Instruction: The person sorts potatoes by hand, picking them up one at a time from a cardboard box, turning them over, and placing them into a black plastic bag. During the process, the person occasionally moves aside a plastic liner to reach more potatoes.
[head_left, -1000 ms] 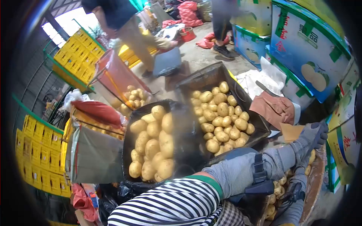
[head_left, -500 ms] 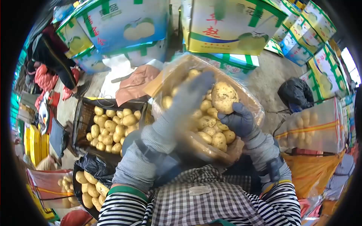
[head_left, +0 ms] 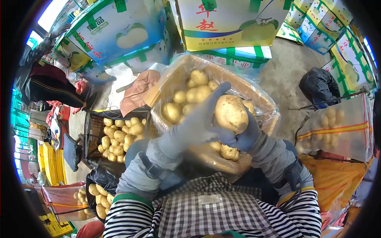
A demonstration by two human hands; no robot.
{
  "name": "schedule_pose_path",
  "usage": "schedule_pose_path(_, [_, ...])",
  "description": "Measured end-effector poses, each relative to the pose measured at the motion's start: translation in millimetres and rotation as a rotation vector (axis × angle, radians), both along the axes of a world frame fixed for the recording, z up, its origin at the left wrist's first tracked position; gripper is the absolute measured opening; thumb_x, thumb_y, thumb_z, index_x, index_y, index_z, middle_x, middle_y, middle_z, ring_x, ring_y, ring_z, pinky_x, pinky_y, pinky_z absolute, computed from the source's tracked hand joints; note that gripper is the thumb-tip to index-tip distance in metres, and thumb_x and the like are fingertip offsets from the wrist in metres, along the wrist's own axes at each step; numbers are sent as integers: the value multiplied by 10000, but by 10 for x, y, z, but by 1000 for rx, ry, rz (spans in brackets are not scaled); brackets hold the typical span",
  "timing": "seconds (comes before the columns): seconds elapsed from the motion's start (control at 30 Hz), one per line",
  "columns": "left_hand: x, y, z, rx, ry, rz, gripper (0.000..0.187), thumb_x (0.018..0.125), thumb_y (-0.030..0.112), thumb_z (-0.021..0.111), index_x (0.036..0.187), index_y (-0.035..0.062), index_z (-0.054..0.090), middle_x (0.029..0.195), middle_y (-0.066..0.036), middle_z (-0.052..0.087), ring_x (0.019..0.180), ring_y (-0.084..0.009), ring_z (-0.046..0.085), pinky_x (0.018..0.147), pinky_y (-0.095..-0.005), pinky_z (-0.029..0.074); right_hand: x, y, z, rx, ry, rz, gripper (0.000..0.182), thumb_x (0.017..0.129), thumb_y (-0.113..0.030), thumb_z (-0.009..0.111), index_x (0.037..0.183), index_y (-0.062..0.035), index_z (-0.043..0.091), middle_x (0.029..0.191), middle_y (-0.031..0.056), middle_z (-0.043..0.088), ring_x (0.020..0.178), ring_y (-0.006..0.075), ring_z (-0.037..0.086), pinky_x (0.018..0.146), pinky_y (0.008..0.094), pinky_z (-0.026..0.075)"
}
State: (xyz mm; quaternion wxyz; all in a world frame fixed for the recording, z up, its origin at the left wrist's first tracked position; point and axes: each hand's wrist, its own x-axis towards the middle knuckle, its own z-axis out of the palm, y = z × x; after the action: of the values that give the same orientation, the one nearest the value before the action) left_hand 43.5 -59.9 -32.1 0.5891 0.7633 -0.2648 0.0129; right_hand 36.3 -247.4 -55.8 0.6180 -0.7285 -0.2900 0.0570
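Note:
A large potato (head_left: 231, 114) rests in my right hand (head_left: 251, 134), whose gloved fingers curl round its right and lower sides. My left hand (head_left: 200, 119), also in a grey-blue glove and slightly blurred, is at the potato's left side with forefinger and thumb spread wide. Its thumb tip comes close to my right fingers. Both hands are above a plastic-lined cardboard box (head_left: 260, 89) standing in front of me. Potatoes (head_left: 192, 94) lie inside it, partly hidden by my hands and forearms.
To the left stands a dark crate (head_left: 92, 133) of smaller potatoes, with a black-lined container of potatoes (head_left: 101, 198) nearer me. Printed cartons (head_left: 234, 23) are stacked beyond the box. A mesh sack (head_left: 337, 131) is on the right. Another person's leg (head_left: 55, 89) shows far left.
My right hand has brought the large potato slightly down and nearer the middle. My left hand has come across to its left side. The view has shifted a little.

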Motion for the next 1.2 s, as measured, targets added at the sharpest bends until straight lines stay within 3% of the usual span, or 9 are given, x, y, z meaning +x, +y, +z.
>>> schedule_pose_path(0.1, [-44, -15, 31, 181, 22, 146, 641, 804, 327, 762, 1302, -2, 527, 1176, -188, 614, 1095, -346, 588, 945, -403, 470, 82, 64, 42, -248, -229, -64, 435, 822, -194, 729, 1234, -99, 627, 1182, 117, 621, 1032, 247, 635, 890, 366, 521])
schedule_pose_path(0.2, [11, 84, 20, 387, -103, 272, 557, 815, 349, 753, 1209, -8, 586, 1088, -186, 644, 984, -333, 625, 866, -403, 496, 177, 98, 232, 391, 778, 80, 520, 870, -181, 703, 1352, -119, 517, 1196, 130, 612, 968, 238, 665, 771, 330, 555])
schedule_pose_path(0.27, [29, 130, 4, 437, -55, 309, 498, 826, 360, 742, 1133, -13, 625, 1010, -189, 661, 903, -317, 646, 811, -402, 508, 126, 102, 202, 687, 1088, 194, 568, 919, -224, 650, 1422, -98, 416, 1203, 145, 606, 924, 235, 680, 686, 298, 561])
schedule_pose_path(0.4, [60, 203, -88, -187, 366, 292, 480, 842, 375, 729, 1107, -16, 642, 882, -176, 674, 827, -287, 663, 740, -363, 523, -15, 122, -14, 501, 616, 195, 636, 919, -215, 626, 1453, -67, 314, 1222, 161, 583, 960, 251, 661, 728, 310, 538])
schedule_pose_path(0.5, [-29, 113, -39, 163, -126, 288, 461, 873, 369, 708, 1112, -19, 638, 844, -168, 679, 790, -277, 673, 719, -340, 529, 8, 97, -80, 407, 461, 156, 708, 888, -161, 646, 1469, -55, 256, 1241, 170, 562, 1015, 267, 637, 810, 339, 518])
schedule_pose_path(0.6, [-108, 90, 55, 352, 261, 237, 383, 928, 190, 610, 1273, 27, 573, 1127, -169, 667, 955, -241, 687, 814, -350, 542, -22, 76, -217, 221, 118, 106, 786, 856, -106, 665, 1486, -43, 198, 1260, 178, 541, 1070, 283, 612, 891, 368, 499])
schedule_pose_path(0.73, [-9, 207, -23, 367, 314, 145, 372, 879, 143, 624, 1229, 22, 590, 1093, -169, 658, 893, -291, 682, 770, -350, 547, -60, 43, -424, 6, -324, 37, 898, 814, -33, 690, 1508, -27, 120, 1285, 189, 513, 1144, 304, 580, 999, 406, 473])
schedule_pose_path(0.93, [51, 226, -310, 110, -17, 282, 338, 972, 326, 574, 1041, 4, 650, 860, -108, 670, 798, -246, 648, 746, -347, 514, -163, 169, -640, 221, -99, 53, 846, 801, 49, 641, 1489, -84, 168, 1203, 169, 551, 1011, 199, 614, 885, 335, 526])
schedule_pose_path(1.2, [6, 202, -197, -118, 201, 134, 497, 912, 382, 659, 1256, 30, 585, 1045, -171, 655, 1045, -288, 636, 927, -342, 489, 14, 154, -186, 544, 696, 290, 783, 818, -68, 673, 1464, -84, 233, 1181, 151, 563, 913, 180, 613, 767, 291, 529])
